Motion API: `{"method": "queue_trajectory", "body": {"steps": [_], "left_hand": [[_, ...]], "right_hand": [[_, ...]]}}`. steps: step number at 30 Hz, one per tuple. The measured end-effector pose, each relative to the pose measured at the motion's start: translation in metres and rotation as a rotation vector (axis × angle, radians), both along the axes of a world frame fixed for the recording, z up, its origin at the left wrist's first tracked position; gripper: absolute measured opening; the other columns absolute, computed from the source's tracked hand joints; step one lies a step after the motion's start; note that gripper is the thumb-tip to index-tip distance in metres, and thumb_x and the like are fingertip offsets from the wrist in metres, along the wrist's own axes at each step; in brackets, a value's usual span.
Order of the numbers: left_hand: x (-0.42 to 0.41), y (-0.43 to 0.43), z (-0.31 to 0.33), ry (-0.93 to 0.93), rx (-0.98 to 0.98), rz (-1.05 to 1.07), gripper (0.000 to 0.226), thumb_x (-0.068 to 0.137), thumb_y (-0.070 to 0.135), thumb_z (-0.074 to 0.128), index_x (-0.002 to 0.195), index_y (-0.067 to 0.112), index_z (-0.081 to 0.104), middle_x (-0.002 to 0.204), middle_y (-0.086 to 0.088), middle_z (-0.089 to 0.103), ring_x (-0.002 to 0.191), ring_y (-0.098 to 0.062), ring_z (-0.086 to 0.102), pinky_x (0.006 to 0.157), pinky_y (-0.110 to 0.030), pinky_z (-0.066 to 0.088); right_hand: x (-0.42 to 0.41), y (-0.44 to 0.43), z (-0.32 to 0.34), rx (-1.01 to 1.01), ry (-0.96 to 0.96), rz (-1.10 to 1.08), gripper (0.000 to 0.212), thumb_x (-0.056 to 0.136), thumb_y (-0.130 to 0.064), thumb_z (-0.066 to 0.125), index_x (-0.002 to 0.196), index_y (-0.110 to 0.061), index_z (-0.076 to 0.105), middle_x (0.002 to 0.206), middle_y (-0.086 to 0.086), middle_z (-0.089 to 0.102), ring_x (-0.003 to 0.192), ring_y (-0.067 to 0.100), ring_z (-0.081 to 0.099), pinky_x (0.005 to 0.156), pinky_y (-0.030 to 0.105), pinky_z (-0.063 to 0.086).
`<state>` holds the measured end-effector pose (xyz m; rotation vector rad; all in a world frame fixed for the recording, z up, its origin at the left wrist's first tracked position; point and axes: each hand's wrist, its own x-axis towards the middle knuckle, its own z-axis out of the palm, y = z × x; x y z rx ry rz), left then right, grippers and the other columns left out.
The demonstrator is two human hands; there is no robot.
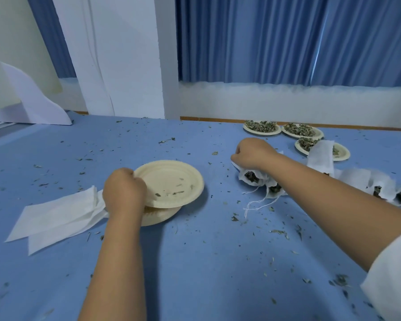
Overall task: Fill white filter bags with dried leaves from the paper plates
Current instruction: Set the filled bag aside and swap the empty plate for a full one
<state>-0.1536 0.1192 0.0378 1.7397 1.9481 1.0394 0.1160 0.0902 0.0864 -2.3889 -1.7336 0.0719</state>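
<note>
My left hand (pixel 123 191) grips the left rim of a nearly empty paper plate (pixel 171 181), which lies tilted on a second plate (pixel 162 215) beneath it. Empty white filter bags (pixel 56 214) lie flat just left of that hand. My right hand (pixel 252 154) is curled over a filled filter bag (pixel 251 178) with dark leaves showing at its mouth; its fingertips are hidden. Another filled bag (pixel 274 189) with a loose white string (pixel 257 203) lies under my forearm. Three plates of dried leaves (pixel 262 127) (pixel 301 130) (pixel 340 154) stand at the back right.
More filled white bags (pixel 380 184) lie along the right edge, one empty bag (pixel 321 156) draped over the nearest leaf plate. Leaf crumbs are scattered over the blue tablecloth (pixel 195 262). A white column and blue curtains stand behind the table; white paper (pixel 39 105) leans at back left.
</note>
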Motion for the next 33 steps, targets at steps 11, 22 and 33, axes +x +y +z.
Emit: {"method": "queue_trajectory", "body": {"steps": [11, 22, 33], "left_hand": [[0.037, -0.011, 0.003, 0.296, 0.115, 0.027, 0.033, 0.09, 0.006, 0.051, 0.122, 0.006, 0.06, 0.127, -0.016, 0.055, 0.118, -0.036, 0.044, 0.091, -0.04, 0.032], [0.15, -0.039, -0.007, 0.225, 0.274, -0.459, 0.036, 0.096, 0.015, 0.044, 0.129, 0.018, 0.06, 0.124, -0.003, 0.062, 0.113, -0.025, 0.052, 0.089, -0.031, 0.033], [0.219, -0.033, -0.008, 0.081, 0.16, -0.486, 0.033, 0.096, 0.014, 0.045, 0.123, 0.018, 0.063, 0.121, 0.0, 0.064, 0.115, -0.021, 0.053, 0.095, -0.031, 0.033]], "right_hand": [[0.009, 0.012, -0.009, 0.088, 0.074, -0.082, 0.044, 0.089, -0.009, 0.051, 0.056, -0.018, 0.023, 0.054, 0.0, 0.017, 0.051, 0.018, 0.012, 0.052, 0.028, 0.01], [0.07, 0.013, 0.014, 0.09, -0.066, -0.278, 0.034, 0.09, 0.007, 0.047, 0.061, -0.01, 0.041, 0.061, 0.007, 0.04, 0.053, 0.018, 0.036, 0.048, 0.03, 0.033], [0.174, -0.007, -0.013, -0.249, -0.18, -0.438, 0.019, 0.085, -0.008, 0.068, 0.102, -0.008, 0.061, 0.108, 0.012, 0.062, 0.099, 0.027, 0.061, 0.071, 0.034, 0.046]]}}
